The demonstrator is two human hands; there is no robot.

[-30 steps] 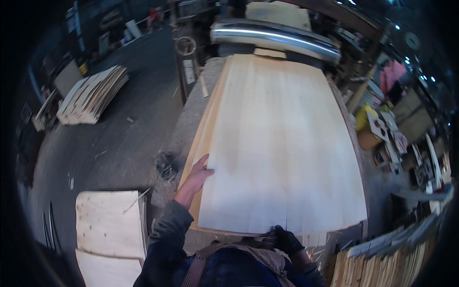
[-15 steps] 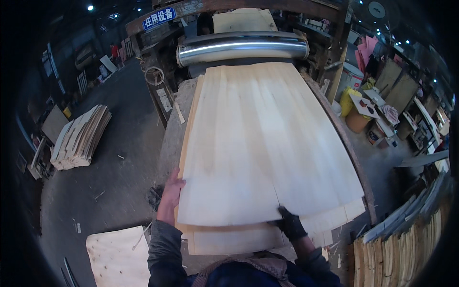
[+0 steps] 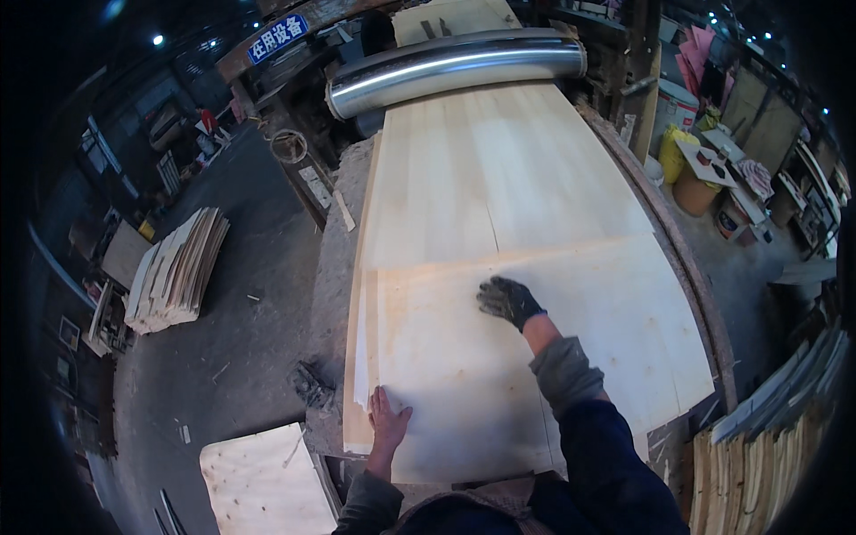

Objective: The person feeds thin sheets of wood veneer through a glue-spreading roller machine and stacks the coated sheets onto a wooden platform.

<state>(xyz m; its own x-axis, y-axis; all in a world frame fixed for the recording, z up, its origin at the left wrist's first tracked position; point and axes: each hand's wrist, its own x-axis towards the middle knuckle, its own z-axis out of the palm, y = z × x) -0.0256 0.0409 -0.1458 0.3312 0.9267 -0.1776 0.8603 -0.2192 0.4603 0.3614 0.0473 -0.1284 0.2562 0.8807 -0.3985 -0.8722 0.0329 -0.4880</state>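
Observation:
A pale wood veneer sheet point(image 3: 526, 169) lies with its far end at the shiny metal roller point(image 3: 464, 71). Its near edge rests across another veneer sheet point(image 3: 464, 383), which has small knots and a long crack. My right hand point(image 3: 510, 301), in a dark glove, lies on this nearer sheet with fingers spread, just short of the other sheet's edge. Bare, my left hand point(image 3: 388, 423) rests at the nearer sheet's left side, thumb and fingers apart. More sheet edges show along that side.
The machine's table edge point(image 3: 691, 267) runs along the right. Veneer stacks stand on the floor at left point(image 3: 178, 267) and lower right point(image 3: 767, 455). A dark crumpled glove-like thing point(image 3: 312, 383) lies left of the sheets. Buckets point(image 3: 695, 192) stand at right.
The upper veneer sheet has moved away from me to the roller, uncovering the knotted sheet. My right hand has left its near edge and reached forward; my left hand has come nearer.

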